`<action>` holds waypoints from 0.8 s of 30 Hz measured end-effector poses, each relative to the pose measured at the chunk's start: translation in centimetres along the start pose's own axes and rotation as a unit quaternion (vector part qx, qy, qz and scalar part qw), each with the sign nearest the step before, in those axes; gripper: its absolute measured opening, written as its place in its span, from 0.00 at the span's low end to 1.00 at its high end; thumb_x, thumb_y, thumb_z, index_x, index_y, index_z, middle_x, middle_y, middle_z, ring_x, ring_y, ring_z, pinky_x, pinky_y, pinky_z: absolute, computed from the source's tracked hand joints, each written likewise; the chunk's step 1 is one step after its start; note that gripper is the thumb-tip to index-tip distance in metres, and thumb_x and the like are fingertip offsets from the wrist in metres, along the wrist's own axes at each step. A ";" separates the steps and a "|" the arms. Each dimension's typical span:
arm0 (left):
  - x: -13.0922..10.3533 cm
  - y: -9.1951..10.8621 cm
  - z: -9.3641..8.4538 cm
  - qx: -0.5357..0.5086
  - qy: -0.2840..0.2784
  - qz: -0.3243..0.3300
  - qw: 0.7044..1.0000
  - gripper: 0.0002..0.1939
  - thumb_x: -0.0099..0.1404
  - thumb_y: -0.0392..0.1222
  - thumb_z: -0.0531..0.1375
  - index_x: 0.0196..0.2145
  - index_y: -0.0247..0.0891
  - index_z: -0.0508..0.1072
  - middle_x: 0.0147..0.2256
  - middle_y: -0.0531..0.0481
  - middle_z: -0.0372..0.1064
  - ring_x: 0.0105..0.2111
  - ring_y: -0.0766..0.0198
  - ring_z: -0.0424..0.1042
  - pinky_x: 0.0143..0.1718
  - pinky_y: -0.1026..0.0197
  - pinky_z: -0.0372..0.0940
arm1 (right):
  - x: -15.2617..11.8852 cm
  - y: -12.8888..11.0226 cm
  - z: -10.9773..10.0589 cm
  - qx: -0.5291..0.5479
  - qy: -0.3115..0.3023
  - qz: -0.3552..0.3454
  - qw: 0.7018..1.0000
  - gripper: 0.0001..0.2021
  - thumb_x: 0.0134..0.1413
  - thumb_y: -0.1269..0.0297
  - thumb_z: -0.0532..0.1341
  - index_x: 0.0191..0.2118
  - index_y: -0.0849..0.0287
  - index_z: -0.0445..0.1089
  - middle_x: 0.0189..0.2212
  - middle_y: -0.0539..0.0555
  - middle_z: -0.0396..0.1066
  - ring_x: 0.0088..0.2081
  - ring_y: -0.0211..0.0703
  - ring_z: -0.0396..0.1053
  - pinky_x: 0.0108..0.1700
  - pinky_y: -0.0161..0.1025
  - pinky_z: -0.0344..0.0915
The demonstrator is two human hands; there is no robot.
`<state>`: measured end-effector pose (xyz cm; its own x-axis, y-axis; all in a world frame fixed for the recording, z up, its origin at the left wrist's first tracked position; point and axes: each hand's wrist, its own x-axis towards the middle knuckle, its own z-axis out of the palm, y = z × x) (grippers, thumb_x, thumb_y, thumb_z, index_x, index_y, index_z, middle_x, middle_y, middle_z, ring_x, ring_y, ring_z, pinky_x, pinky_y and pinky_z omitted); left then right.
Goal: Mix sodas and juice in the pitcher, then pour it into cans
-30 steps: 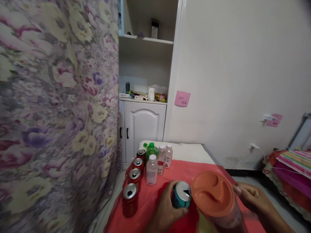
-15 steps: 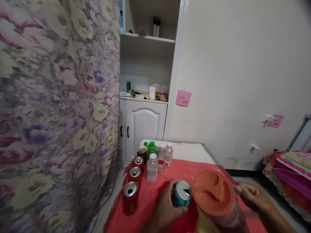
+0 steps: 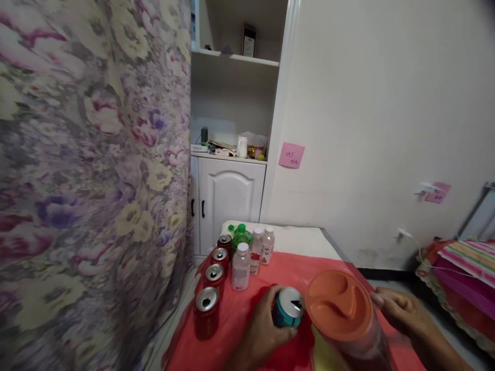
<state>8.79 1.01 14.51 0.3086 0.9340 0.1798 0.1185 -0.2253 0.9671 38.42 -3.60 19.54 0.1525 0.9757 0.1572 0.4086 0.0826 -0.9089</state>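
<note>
My left hand (image 3: 266,324) is wrapped round a teal drink can (image 3: 288,307), its silver top facing up with the opening showing. To the right of the can is a clear plastic jug (image 3: 371,348) with an orange lid (image 3: 339,305), leaning slightly. My right hand (image 3: 400,307) is closed at the jug's right side, thumb at the lid's edge; the fingers' grip is partly hidden. Red drink cans (image 3: 207,314) stand in a row at the left edge of the red-covered table (image 3: 232,335), opened. Beside them stands a clear white-capped bottle (image 3: 241,268).
Two more white-capped bottles (image 3: 267,246) and a green bottle (image 3: 242,236) stand at the table's far end. A floral curtain (image 3: 96,180) hangs on the left. Behind the table are a white cabinet (image 3: 232,201) and a wall. A bed (image 3: 460,288) lies at the right.
</note>
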 end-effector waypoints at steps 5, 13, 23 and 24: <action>0.1 -0.1 0.0 0.000 -0.005 -0.005 1.000 0.35 0.41 0.27 0.66 0.50 0.37 0.69 0.49 0.46 0.73 0.50 0.53 0.70 0.54 0.56 0.62 | -0.1 -0.3 -0.2 0.008 -0.007 -0.002 1.000 0.26 0.53 0.39 0.57 0.23 0.53 0.46 0.25 0.45 0.39 0.28 0.37 0.37 0.30 0.39 0.39; 0.2 -0.6 0.0 0.001 -0.011 -0.017 1.000 0.37 0.41 0.27 0.66 0.52 0.34 0.67 0.52 0.41 0.71 0.53 0.50 0.68 0.56 0.54 0.61 | 0.3 0.4 -0.7 -0.001 -0.013 -0.008 1.000 0.26 0.54 0.40 0.57 0.23 0.53 0.45 0.25 0.45 0.40 0.28 0.38 0.39 0.30 0.39 0.40; 0.3 -1.1 0.1 -0.027 -0.032 -0.001 0.999 0.35 0.42 0.26 0.65 0.50 0.35 0.67 0.49 0.44 0.72 0.50 0.52 0.70 0.53 0.55 0.64 | 0.2 0.0 -0.5 0.017 0.011 0.000 1.000 0.28 0.50 0.37 0.59 0.22 0.53 0.46 0.24 0.45 0.39 0.27 0.36 0.38 0.27 0.38 0.42; 0.3 -1.1 0.2 -0.030 -0.032 0.001 0.999 0.35 0.42 0.26 0.65 0.50 0.36 0.67 0.49 0.44 0.72 0.50 0.52 0.70 0.53 0.55 0.63 | 0.2 0.1 -0.4 0.021 0.016 -0.001 1.000 0.28 0.49 0.37 0.59 0.21 0.53 0.46 0.24 0.45 0.39 0.27 0.36 0.38 0.27 0.37 0.43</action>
<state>8.89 1.50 13.44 0.3688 0.9135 0.1720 0.0621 -0.2088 0.9760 38.87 -3.49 19.66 0.1810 0.9686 0.1702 0.3716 0.0929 -0.9237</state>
